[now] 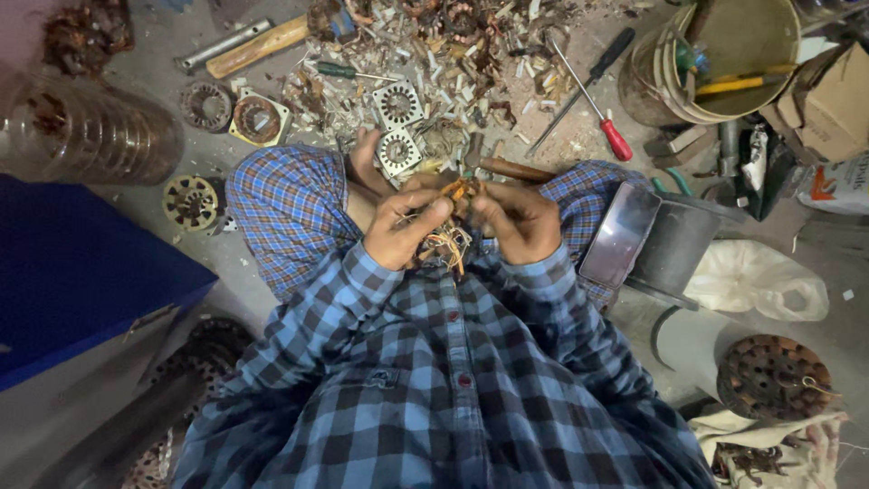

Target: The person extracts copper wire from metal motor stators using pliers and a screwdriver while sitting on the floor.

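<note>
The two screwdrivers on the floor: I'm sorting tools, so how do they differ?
The red-handled screwdriver is longer and lies diagonally at the right of the scrap pile; the green-handled screwdriver is shorter, lies nearly level and is partly buried in scraps. Both have slim metal shafts and lie untouched beyond the hands.

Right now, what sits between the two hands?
In the head view, a tangle of orange and copper-coloured wire fills the gap between the left hand and the right hand; both grip it.

The grey concrete floor (163,45) carries a red-handled screwdriver (593,91), square metal stator plates (397,104), a wooden-handled hammer (258,45) and scattered pale scraps (453,81).
</note>
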